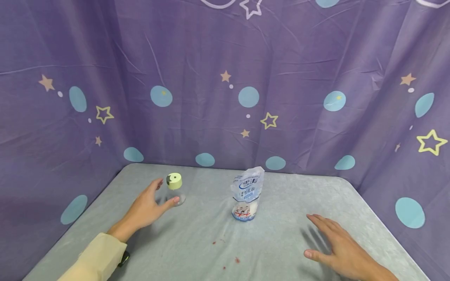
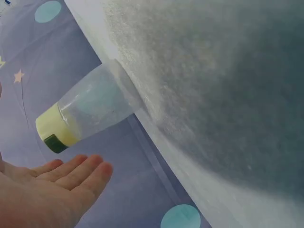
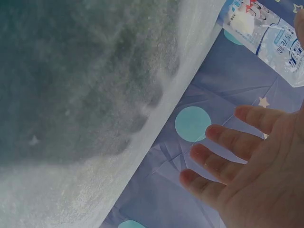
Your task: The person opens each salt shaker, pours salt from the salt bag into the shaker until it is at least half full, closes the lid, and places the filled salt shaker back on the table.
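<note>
Currently the left hand [image 1: 145, 207] reaches beside a clear bottle [image 2: 95, 102] with a pale yellow cap [image 1: 175, 181], its fingers spread and gripping nothing. That bottle stands upright on the left part of the bench [image 1: 197, 234]. To its right stands a printed pouch [image 1: 247, 195], white contents showing low down. Near the bench's right side, the right hand [image 1: 340, 246] holds nothing, fingers extended, well apart from the pouch. Behind hangs a purple star-patterned curtain [image 1: 207, 50].

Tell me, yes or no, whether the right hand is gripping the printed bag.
No, the head view shows the right hand empty and apart from the printed bag, which stands on the table.
</note>
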`<state>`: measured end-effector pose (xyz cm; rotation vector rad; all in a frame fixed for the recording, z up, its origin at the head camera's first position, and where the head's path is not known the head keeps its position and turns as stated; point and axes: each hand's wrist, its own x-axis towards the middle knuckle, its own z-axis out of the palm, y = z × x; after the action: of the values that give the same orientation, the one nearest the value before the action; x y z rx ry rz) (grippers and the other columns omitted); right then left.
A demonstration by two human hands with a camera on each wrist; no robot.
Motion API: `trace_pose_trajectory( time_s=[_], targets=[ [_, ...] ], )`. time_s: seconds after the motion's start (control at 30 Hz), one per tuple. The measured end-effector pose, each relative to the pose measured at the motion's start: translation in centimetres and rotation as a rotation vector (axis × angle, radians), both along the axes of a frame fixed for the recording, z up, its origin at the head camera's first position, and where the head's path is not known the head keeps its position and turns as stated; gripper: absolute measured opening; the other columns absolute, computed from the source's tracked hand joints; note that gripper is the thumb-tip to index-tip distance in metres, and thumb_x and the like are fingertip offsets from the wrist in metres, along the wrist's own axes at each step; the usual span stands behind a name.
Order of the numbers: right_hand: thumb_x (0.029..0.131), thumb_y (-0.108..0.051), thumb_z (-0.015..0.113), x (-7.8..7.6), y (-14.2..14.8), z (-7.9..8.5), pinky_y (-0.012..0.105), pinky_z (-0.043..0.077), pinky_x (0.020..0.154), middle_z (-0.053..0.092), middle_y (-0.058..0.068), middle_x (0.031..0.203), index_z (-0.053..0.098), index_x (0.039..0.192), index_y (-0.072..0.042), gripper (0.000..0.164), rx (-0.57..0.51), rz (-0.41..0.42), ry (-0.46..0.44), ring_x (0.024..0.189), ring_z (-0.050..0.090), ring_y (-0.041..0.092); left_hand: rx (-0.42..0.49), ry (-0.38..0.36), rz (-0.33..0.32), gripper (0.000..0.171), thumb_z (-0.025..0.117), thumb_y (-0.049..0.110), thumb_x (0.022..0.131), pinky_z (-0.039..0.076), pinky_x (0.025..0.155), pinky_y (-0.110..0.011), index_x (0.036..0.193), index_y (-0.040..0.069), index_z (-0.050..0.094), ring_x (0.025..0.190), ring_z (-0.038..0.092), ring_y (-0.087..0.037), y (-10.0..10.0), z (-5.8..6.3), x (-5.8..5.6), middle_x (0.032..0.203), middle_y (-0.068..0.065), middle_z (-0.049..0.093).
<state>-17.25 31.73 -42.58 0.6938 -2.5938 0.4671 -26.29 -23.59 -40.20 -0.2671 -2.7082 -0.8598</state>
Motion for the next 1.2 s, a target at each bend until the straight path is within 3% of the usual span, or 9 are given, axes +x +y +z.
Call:
trace_pose_trajectory(
  time_s=[0.3,0.63,0.93,1.2],
  targets=[
    [0.076,-0.05,0.087,0.0,-0.2,0.0,0.008,0.012,0.105,0.055,0.003,0.146,0.046,0.154,-0.022,0.092,0.004,0.018,0.014,0.13,0.05,0.03,0.053,-0.024,0.013,0.107,0.067,0.069,0.088,0.04,0.104,-0.066,0.155,-0.005,0.028,0.136,0.043,-0.049,0.7,-0.2,-0.8,0.15,-0.032,0.043],
    [0.078,-0.052,0.086,0.3,-0.5,0.2,0.018,0.02,0.104,0.053,0.0,0.148,0.044,0.155,-0.026,0.092,0.011,0.004,-0.005,0.133,0.048,0.028,0.099,-0.031,0.029,0.1,0.074,0.059,0.088,0.041,0.104,-0.064,0.153,-0.004,0.032,0.133,0.047,-0.048,0.9,-0.6,-2.1,0.146,-0.031,0.048],
    [0.076,-0.051,0.087,0.1,-0.6,0.0,0.006,0.011,0.106,0.054,0.003,0.146,0.047,0.154,-0.021,0.092,0.001,0.043,0.019,0.131,0.049,0.031,0.154,-0.046,0.044,0.092,0.077,0.049,0.09,0.044,0.103,-0.06,0.151,-0.006,0.035,0.129,0.052,-0.046,1.3,-0.2,-2.9,0.141,-0.03,0.052],
    [0.076,-0.051,0.087,0.2,-0.7,-0.1,0.006,0.011,0.107,0.054,0.002,0.147,0.048,0.153,-0.019,0.092,-0.001,0.051,0.017,0.131,0.048,0.03,0.181,-0.098,0.06,0.087,0.077,0.043,0.091,0.046,0.102,-0.059,0.151,-0.005,0.035,0.13,0.052,-0.044,1.5,-0.3,-3.7,0.14,-0.027,0.052]
  ],
)
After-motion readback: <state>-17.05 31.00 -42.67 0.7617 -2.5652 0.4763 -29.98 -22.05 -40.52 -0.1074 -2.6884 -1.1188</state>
